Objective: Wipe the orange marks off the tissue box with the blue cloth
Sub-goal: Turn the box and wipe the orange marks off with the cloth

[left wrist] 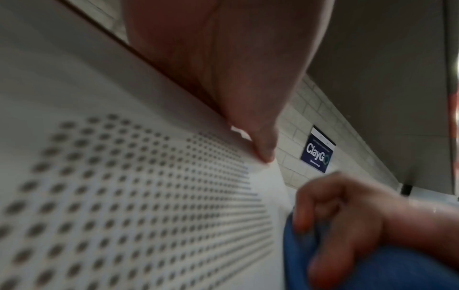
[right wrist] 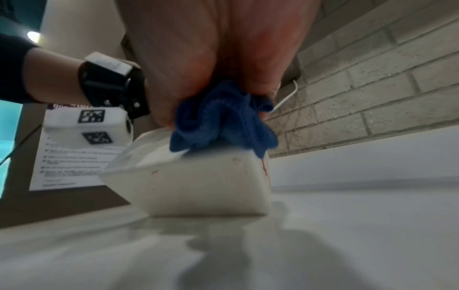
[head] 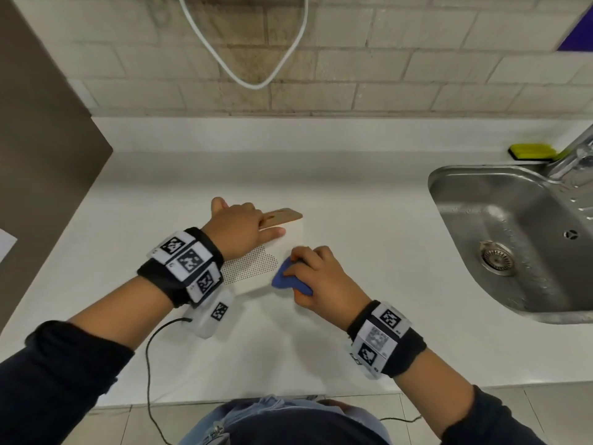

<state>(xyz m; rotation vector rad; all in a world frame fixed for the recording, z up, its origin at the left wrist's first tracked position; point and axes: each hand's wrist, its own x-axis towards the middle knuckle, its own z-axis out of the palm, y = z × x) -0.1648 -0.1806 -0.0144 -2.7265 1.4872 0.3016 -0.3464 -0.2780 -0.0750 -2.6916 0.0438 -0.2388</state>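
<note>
Tissue box: the white tissue box (head: pixel 282 248) lies on the white desk (head: pixel 353 203) at the centre of the head view, a dotted pattern on its upward face and a tan lid showing at its far end.
Left hand: the left hand (head: pixel 239 228) lies on the box's far-left part, palm down; its fingers look fairly straight, pressing rather than wrapping, though the far side of the hand is hidden.
Right hand: the right hand (head: pixel 316 273) has its fingers curled round the bunched blue cloth (head: pixel 290 279) and pushes it onto the box's near-right edge, just right of centre in the head view.
Orange marks: in the right wrist view, thin reddish-orange marks (right wrist: pixel 264 168) run down the corner at the centre-right of the frame, and a small fleck (right wrist: pixel 154 172) sits on the side face left of centre. Both lie below the cloth, not under it.
Step in hand: rubbing near the top edge, by my reading; the marks on the side faces look untouched.
Doing it well: keep the left palm bearing down so the light box does not skid on the smooth desk; bring the cloth over the edge and down the corner line with short, firm strokes; turn to a fresh fold if colour smears.
Risk: pressing on a side face may dent or tip the box.
Nearby: a steel sink (head: pixel 449 187) at the right of the head view, well apart from the work.
</note>
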